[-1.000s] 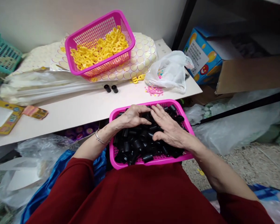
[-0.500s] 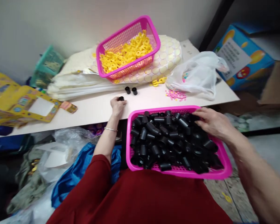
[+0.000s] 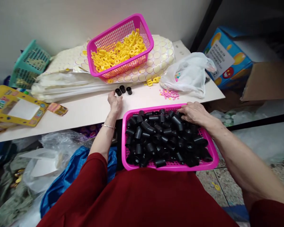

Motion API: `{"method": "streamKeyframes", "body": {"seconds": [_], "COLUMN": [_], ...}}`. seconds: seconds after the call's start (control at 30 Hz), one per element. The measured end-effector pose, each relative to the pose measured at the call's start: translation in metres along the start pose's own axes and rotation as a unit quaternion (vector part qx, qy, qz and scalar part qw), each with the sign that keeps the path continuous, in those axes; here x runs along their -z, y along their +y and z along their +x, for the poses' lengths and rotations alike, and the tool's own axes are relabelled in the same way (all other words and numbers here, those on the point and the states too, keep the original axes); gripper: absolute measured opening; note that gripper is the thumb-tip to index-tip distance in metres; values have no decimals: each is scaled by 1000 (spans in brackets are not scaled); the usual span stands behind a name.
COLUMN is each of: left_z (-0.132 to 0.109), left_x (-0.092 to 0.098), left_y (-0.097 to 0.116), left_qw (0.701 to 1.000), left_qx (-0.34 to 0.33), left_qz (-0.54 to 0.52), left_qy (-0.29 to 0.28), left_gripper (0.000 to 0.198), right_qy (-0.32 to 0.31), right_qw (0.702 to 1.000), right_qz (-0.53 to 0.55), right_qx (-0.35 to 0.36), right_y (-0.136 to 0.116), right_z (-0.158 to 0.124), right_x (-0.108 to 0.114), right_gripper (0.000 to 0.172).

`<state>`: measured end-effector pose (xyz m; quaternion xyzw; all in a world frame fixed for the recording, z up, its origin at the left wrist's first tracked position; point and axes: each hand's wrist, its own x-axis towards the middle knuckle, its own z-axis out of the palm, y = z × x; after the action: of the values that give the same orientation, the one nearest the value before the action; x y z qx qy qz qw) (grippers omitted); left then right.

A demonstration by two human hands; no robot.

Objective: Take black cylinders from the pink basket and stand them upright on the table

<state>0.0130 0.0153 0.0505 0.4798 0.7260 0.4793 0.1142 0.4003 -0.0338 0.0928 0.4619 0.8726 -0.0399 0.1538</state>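
Note:
Three small black plastic caps [image 3: 122, 89] stand close together on the white tabletop. My left hand [image 3: 115, 102] is beside the leftmost one, fingers apart around its near side; whether they still touch it is hard to see. A pink plastic basket [image 3: 125, 138] full of black caps [image 3: 156, 138] rests against my body at the table's front edge. My right hand [image 3: 195, 114] is closed over its far right rim, with the fingertips down inside by the caps and partly hidden.
Behind, another pink basket [image 3: 94, 73] of yellow ring-shaped pieces sits on stacked sheets [image 3: 59, 86]. Pink bits [image 3: 169, 94] lie near a white plastic bag [image 3: 184, 75]. A yellow carton [image 3: 16, 105] and green basket [image 3: 32, 61] are left; a blue box [image 3: 227, 56] is right.
The black cap that my left hand held now stands beside the other two, and the fingers have loosened. My right hand stays at the basket rim. The whole view has shifted slightly.

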Motion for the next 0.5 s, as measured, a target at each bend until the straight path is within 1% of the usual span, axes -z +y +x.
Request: {"method": "streamKeyframes", "body": {"seconds": [0.03, 0.07, 0.1, 0.13, 0.17, 0.2, 0.23, 0.27, 0.3, 0.33, 0.37, 0.43, 0.5], "left_z": [-7, -16, -26, -37, -48, -59, -69, -78, -85, -90, -93, -95, -94], "left_x": [1, 2, 2, 2, 1, -1, -2, -4, -5, -6, -6, -5, -3], "left_y": [8, 18, 30, 43, 57, 70, 82, 91, 99, 104, 106, 107, 105], "left_qw": [999, 996, 987, 966, 931, 886, 836, 792, 760, 741, 733, 735, 738], "left_qx": [-30, -68, -114, -166, -222, -273, -310, -334, -346, -351, -352, -347, -340], "left_qz": [14, 24, 30, 29, 35, 53, 80, 107, 131, 148, 157, 150, 120], "left_qy": [-14, -50, -110, -195, -287, -372, -445, -500, -535, -553, -561, -563, -571], "left_gripper": [19, 17, 14, 11, 9, 11, 15, 19, 21, 21, 20, 16, 10], "right_qy": [-15, -21, -23, -19, -15, -12, -11, -11, -15, -21, -26, -26, -17], "right_qw": [1000, 1000, 1000, 1000, 1000, 1000, 1000, 1000, 999, 998, 995, 989, 986], "right_qz": [-12, -17, -21, -22, -22, -18, -9, 7, 33, 65, 98, 139, 142], "right_qx": [-7, -8, -6, -2, 3, 5, 4, 2, 2, 1, -6, -39, -83], "right_y": [-2, -4, -5, -5, -5, -3, -2, 0, 2, 4, 6, 7, 4], "right_z": [0, 1, 1, 0, -1, -2, -4, -6, -8, -10, -12, -13, -12], "right_x": [3, 4, 5, 4, 3, 2, 1, -1, -1, -2, -2, 0, 2], "right_gripper": [22, 22, 23, 24, 26, 27, 29, 30, 31, 33, 35, 38, 37]}}
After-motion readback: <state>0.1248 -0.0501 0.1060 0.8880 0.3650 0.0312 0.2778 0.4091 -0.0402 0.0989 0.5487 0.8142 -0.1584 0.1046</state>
